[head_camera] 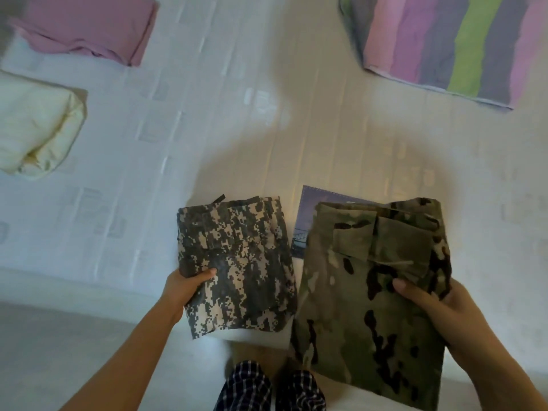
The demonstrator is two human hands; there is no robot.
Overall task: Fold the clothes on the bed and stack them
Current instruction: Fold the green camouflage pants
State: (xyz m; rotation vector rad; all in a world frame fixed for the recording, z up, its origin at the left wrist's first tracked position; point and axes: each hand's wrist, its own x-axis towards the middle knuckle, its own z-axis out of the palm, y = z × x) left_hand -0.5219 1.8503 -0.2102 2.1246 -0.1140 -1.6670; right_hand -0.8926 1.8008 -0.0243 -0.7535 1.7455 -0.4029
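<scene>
— Starting with the left hand?

— Curled round the lower left edge of the grey pixel-camouflage garment, with the thumb on top and the fingers hidden beneath. Folded into a rough rectangle, just below the middle of the frame.

— And the right hand?

— Gripping the right edge of the green-brown camouflage garment in the same way, with the thumb laid across the top and the fingers out of sight underneath. Folded too, with a pocket flap facing up, filling the lower right of the frame.

— Touching each other?

— Side by side, meeting or nearly meeting near the lower middle; hard to tell which. Hard to tell also whether lifted or lying on the white patterned bed sheet.

— Anything between them?

— Peeking out at the top of the gap, a purple printed sheet, partly covered by the green-brown one.

— Further out?

— In the upper left, a folded pink garment; below it, at the left edge, a folded pale yellow bundle. In the upper right, a folded striped cloth in pink, purple, grey and green. All three on the bed sheet, well apart from both hands. At the bottom centre, dark checked trouser legs.
</scene>
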